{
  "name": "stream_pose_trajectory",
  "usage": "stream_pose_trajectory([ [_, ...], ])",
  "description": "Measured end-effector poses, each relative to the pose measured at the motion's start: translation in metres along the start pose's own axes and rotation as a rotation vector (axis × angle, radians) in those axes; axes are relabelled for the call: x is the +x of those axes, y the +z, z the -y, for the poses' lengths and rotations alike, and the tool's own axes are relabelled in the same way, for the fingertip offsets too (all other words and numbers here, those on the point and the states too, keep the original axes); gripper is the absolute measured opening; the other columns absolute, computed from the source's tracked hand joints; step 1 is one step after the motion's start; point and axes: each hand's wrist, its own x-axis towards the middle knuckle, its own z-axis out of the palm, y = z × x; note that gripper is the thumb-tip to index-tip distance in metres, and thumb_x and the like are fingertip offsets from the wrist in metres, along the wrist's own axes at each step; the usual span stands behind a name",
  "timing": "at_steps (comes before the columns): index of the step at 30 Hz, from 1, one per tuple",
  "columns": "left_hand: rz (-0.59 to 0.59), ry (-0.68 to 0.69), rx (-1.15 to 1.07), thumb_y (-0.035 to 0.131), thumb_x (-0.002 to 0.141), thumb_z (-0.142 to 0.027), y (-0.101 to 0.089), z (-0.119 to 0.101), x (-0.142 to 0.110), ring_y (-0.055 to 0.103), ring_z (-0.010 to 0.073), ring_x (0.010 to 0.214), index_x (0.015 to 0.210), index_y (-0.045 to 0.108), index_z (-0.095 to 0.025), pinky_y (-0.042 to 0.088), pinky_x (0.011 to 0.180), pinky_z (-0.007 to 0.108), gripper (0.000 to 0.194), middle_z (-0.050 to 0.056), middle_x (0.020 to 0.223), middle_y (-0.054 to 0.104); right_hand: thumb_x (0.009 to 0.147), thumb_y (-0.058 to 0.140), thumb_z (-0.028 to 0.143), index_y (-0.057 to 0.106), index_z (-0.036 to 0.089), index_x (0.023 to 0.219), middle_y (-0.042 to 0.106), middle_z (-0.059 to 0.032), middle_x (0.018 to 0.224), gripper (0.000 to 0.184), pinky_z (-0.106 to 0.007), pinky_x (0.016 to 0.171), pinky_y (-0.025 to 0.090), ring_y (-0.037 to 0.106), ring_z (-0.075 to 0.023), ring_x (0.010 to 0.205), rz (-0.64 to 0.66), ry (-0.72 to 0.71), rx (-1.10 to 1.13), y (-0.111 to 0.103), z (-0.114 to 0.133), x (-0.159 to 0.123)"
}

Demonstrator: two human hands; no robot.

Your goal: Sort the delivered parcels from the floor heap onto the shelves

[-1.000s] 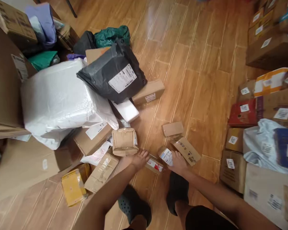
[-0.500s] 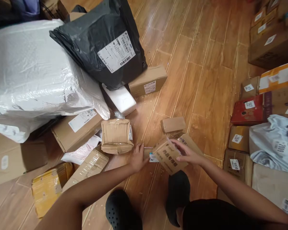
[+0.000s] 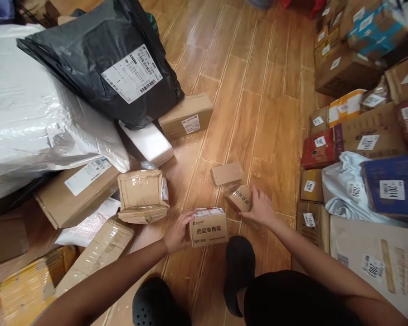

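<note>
My left hand [image 3: 179,232] is curled against the left side of a small cardboard box [image 3: 209,232] with dark Chinese print on its front, its fingertips on the top left edge. A label strip shows at that box's top edge; whether a second box lies under it I cannot tell. To the right, my right hand [image 3: 262,209] grips the right end of another small printed cardboard box [image 3: 237,197], thumb at its near side. Just behind that one lies a plain small brown box [image 3: 227,174]. A crumpled taped carton [image 3: 143,194] sits left of the printed box.
At the left are a big white wrapped parcel [image 3: 47,117], a black plastic parcel [image 3: 102,68], a long brown box [image 3: 186,115] and a yellow parcel [image 3: 27,285]. Numbered parcels such as a blue box [image 3: 394,185] line the right. My dark shoes [image 3: 240,267] stand nearby.
The printed box has gone from my right hand to the floor area by my left hand, and now faces me upright. My right hand has moved onto another box. The view has swung right.
</note>
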Motion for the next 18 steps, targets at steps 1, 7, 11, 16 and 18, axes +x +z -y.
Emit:
stream_pose_trajectory([
  [1, -0.013, -0.033, -0.006, 0.08, 0.069, -0.04, 0.004, -0.001, 0.001, 0.036, 0.0344, 0.142, 0.147, 0.02, -0.027, 0.034, 0.115, 0.059, 0.099, 0.019, 0.149, 0.041, 0.051, 0.084, 0.055, 0.015, 0.013, 0.154, 0.047, -0.0261, 0.135, 0.131, -0.059, 0.099, 0.042, 0.048, -0.0465, 0.123, 0.049, 0.048, -0.008, 0.01, -0.015, -0.005],
  [7, -0.102, -0.249, 0.066, 0.069, 0.075, -0.026, 0.02, -0.014, 0.009, 0.042, 0.0315, 0.137, 0.14, 0.034, -0.021, 0.033, 0.117, 0.055, 0.074, 0.016, 0.141, 0.049, 0.065, 0.075, 0.052, 0.018, 0.016, 0.148, 0.048, -0.0211, 0.137, 0.107, -0.05, 0.101, 0.046, 0.054, -0.0344, 0.122, -0.038, 0.136, 0.388, 0.013, -0.05, -0.007],
  [11, -0.088, -0.229, 0.079, 0.071, 0.073, -0.027, 0.011, -0.007, 0.013, 0.053, 0.0303, 0.123, 0.13, 0.041, -0.019, 0.044, 0.107, 0.052, 0.065, 0.015, 0.128, 0.056, 0.06, 0.081, 0.049, 0.021, 0.019, 0.149, 0.046, -0.0192, 0.141, 0.111, -0.05, 0.105, 0.043, 0.05, -0.0344, 0.126, 0.018, -0.12, 0.334, -0.016, -0.035, 0.007],
  [16, -0.02, -0.192, 0.069, 0.064, 0.074, -0.023, -0.002, 0.001, 0.011, 0.055, 0.0301, 0.119, 0.127, 0.044, -0.017, 0.046, 0.103, 0.052, 0.057, 0.015, 0.123, 0.057, 0.054, 0.086, 0.048, 0.032, 0.016, 0.148, 0.048, -0.0186, 0.141, 0.113, -0.053, 0.109, 0.039, 0.047, -0.0364, 0.129, 0.183, -0.495, 0.14, -0.02, 0.011, 0.041],
  [18, -0.006, -0.231, 0.054, 0.063, 0.075, -0.023, -0.004, 0.001, 0.011, 0.053, 0.0305, 0.123, 0.13, 0.043, -0.019, 0.043, 0.106, 0.052, 0.059, 0.016, 0.128, 0.056, 0.067, 0.079, 0.055, 0.038, 0.02, 0.147, 0.046, -0.0152, 0.145, 0.095, -0.052, 0.109, 0.039, 0.045, -0.0343, 0.131, 0.252, -0.626, 0.123, -0.023, 0.032, 0.066],
])
